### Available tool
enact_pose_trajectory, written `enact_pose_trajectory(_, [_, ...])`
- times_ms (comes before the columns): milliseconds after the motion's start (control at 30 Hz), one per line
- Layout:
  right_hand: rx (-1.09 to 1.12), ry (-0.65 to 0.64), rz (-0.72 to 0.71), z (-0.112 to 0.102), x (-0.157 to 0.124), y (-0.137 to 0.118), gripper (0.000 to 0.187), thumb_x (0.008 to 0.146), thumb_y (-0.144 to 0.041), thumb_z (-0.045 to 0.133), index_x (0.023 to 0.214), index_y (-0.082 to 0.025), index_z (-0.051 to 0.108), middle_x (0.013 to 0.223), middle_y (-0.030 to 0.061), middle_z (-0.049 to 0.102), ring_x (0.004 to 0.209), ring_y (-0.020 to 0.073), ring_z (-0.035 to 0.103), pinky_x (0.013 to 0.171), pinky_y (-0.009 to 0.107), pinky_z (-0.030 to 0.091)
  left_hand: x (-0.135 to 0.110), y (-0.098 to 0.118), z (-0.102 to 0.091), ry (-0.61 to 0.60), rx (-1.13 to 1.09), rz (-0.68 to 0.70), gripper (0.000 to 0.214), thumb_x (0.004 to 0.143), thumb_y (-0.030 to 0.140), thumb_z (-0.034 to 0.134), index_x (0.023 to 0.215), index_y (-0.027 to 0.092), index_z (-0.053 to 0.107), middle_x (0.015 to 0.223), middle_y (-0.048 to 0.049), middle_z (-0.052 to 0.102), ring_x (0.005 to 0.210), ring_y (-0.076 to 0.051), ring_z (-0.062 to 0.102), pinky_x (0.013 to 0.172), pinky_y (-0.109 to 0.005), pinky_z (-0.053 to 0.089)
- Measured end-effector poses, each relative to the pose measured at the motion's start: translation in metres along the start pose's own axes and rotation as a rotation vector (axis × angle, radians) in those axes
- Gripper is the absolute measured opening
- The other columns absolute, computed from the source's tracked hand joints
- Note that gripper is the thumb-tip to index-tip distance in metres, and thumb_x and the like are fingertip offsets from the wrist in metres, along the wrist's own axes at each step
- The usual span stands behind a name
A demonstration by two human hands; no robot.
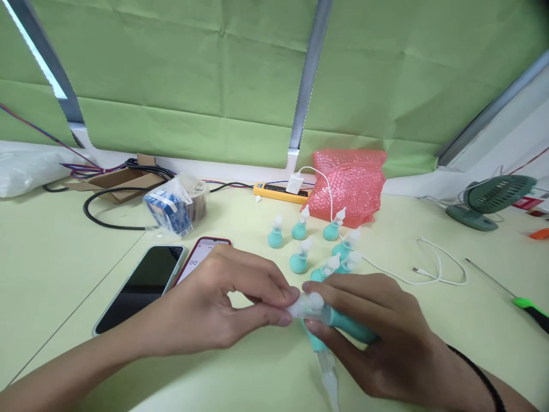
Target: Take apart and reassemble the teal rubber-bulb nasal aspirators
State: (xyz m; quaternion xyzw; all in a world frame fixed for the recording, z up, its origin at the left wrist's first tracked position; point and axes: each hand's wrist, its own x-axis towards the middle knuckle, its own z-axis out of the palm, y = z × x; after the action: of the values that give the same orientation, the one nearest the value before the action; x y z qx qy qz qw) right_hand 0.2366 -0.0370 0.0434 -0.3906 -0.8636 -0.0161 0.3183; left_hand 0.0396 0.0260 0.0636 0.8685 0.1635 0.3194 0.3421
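My left hand (240,297) pinches the soft white tip of a nasal aspirator (315,307) between thumb and fingers. My right hand (386,332) is wrapped around its teal bulb, so the aspirator lies sideways between both hands above the table. Beneath them a second aspirator (326,369) rests with its clear nozzle toward me, its bulb partly hidden. Beyond my hands stand several more teal aspirators with clear tips, among them one upright aspirator (275,236) at the left and another aspirator (299,260) closer in. A few at the right are partly covered by my right hand.
Left of my hands lie a dark-screened phone (139,292) and a red-edged phone (201,254). Farther back are a bagged blue item (174,206), a yellow power strip (278,194) and pink bubble wrap (349,189). A white cable (429,280), screwdriver (521,300) and green fan (493,197) are rightward.
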Motion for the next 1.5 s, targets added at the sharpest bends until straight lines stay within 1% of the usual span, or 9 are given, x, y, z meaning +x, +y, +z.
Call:
enact_pose_trajectory(167, [0.168, -0.001, 0.05, 0.005, 0.015, 0.019, 0.011, 0.074, -0.018, 0.056, 0.085, -0.018, 0.055, 0.067, -0.0003, 0.059, 0.055, 0.0098, 0.049, 0.052, 0.022, 0.039, 0.004, -0.012, 0.004, 0.085, -0.036, -0.086, 0.007, 0.071, 0.017, 0.062, 0.076, 0.02, 0.067, 0.071, 0.0008, 0.066, 0.06, -0.011, 0.059, 0.053, -0.02, 0.048])
enact_pose_trajectory(333, [0.125, -0.009, 0.239, -0.017, 0.024, 0.043, 0.007, 0.072, -0.024, 0.059, 0.073, -0.017, 0.057, 0.06, -0.0019, 0.056, 0.051, 0.0091, 0.048, 0.048, 0.021, 0.038, -0.002, -0.022, 0.036, 0.192, 0.256, -0.021, 0.044, 0.079, 0.024, 0.053, 0.121, 0.024, 0.04, 0.108, -0.0055, 0.058, 0.09, -0.017, 0.057, 0.074, -0.03, 0.05])
enact_pose_trajectory(500, [0.329, 0.178, 0.35, -0.04, 0.02, 0.067, 0.007, 0.065, -0.023, 0.066, 0.069, -0.021, 0.06, 0.069, -0.0009, 0.056, 0.064, 0.0135, 0.051, 0.055, 0.024, 0.042, -0.021, -0.031, 0.086, -0.216, 0.753, 0.376, 0.037, 0.086, 0.018, 0.036, 0.12, 0.028, 0.04, 0.133, 0.0004, 0.034, 0.117, -0.031, 0.032, 0.089, -0.054, 0.035])
enact_pose_trajectory(600, [0.478, 0.231, 0.435, -0.04, 0.02, 0.083, 0.008, 0.064, -0.022, 0.067, 0.071, -0.021, 0.062, 0.068, -0.0004, 0.057, 0.065, 0.0144, 0.053, 0.057, 0.026, 0.046, -0.03, -0.039, 0.108, -0.331, 0.835, 0.429, 0.031, 0.087, 0.019, 0.033, 0.115, 0.025, 0.045, 0.122, -0.001, 0.046, 0.114, -0.026, 0.036, 0.089, -0.053, 0.037])
enact_pose_trajectory(700, [0.526, 0.327, 0.486, -0.033, 0.023, 0.101, 0.016, 0.062, -0.025, 0.068, 0.074, -0.019, 0.06, 0.074, 0.0019, 0.059, 0.07, 0.0172, 0.057, 0.062, 0.03, 0.049, -0.031, -0.045, 0.116, -0.234, 0.884, 0.518, 0.02, 0.082, 0.013, 0.041, 0.095, 0.019, 0.055, 0.083, -0.0063, 0.06, 0.087, -0.024, 0.051, 0.08, -0.057, 0.038])
enact_pose_trajectory(800, [0.443, 0.319, 0.524, -0.027, 0.024, 0.116, 0.024, 0.059, -0.027, 0.069, 0.078, -0.017, 0.057, 0.077, 0.0029, 0.06, 0.07, 0.0179, 0.059, 0.062, 0.031, 0.05, -0.021, -0.044, 0.107, -0.144, 0.884, 0.518, 0.018, 0.079, 0.008, 0.042, 0.089, 0.018, 0.054, 0.06, -0.0019, 0.055, 0.061, -0.017, 0.05, 0.073, -0.054, 0.04])
enact_pose_trajectory(967, [0.211, 0.019, 0.533, -0.018, 0.023, 0.132, 0.017, 0.065, -0.028, 0.061, 0.073, -0.014, 0.056, 0.068, 0.0032, 0.06, 0.061, 0.0154, 0.058, 0.056, 0.026, 0.049, 0.004, -0.045, 0.065, -0.061, 0.673, 0.112, 0.042, 0.074, 0.013, 0.045, 0.116, 0.017, 0.04, 0.074, -0.0053, 0.06, 0.075, -0.02, 0.053, 0.073, -0.042, 0.042])
enact_pose_trajectory(1133, [0.088, -0.056, 0.524, -0.007, 0.021, 0.14, 0.017, 0.064, -0.03, 0.06, 0.065, -0.013, 0.06, 0.057, 0.0011, 0.056, 0.052, 0.0132, 0.053, 0.049, 0.025, 0.045, 0.016, -0.067, 0.032, 0.089, 0.464, -0.183, 0.026, 0.074, 0.019, 0.046, 0.1, 0.018, 0.046, 0.08, -0.0032, 0.059, 0.068, -0.015, 0.056, 0.064, -0.028, 0.046])
enact_pose_trajectory(1500, [-0.049, -0.102, 0.524, 0.0, 0.019, 0.145, 0.025, 0.07, -0.034, 0.056, 0.083, -0.013, 0.061, 0.077, 0.0058, 0.063, 0.067, 0.0168, 0.059, 0.066, 0.031, 0.047, 0.019, -0.094, 0.026, 0.094, 0.349, -0.295, 0.026, 0.085, 0.029, 0.033, 0.107, 0.02, 0.043, 0.091, -0.0044, 0.059, 0.073, -0.014, 0.06, 0.062, -0.024, 0.049])
